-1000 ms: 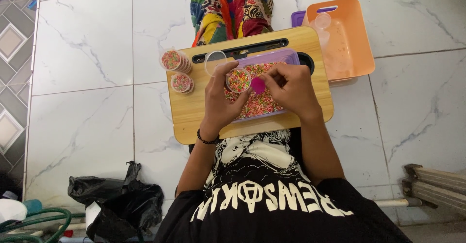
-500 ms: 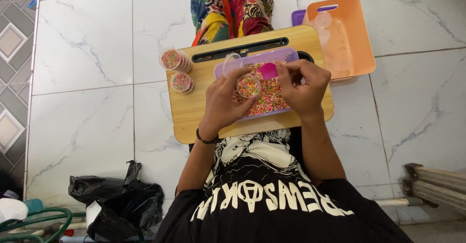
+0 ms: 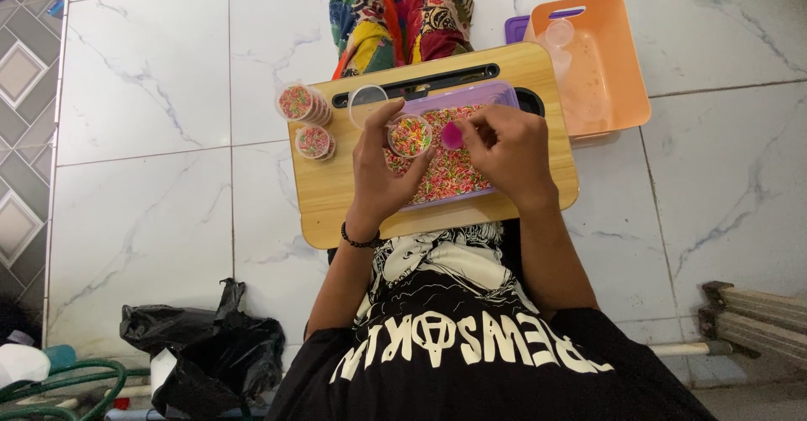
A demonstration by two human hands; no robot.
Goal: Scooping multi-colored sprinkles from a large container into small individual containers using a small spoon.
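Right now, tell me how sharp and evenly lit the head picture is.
Head view: soft, even light with faint shadows; mild sheen on the white floor tiles; the left hand, the small cup of sprinkles and the right hand are sharp; frame edges bend slightly.

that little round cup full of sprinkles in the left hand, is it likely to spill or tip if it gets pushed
Probably: the small cup looks lidless and brim-full, so a nudge could scatter sprinkles. It seems light clear plastic, pinched by the left hand, and likely slides easily.
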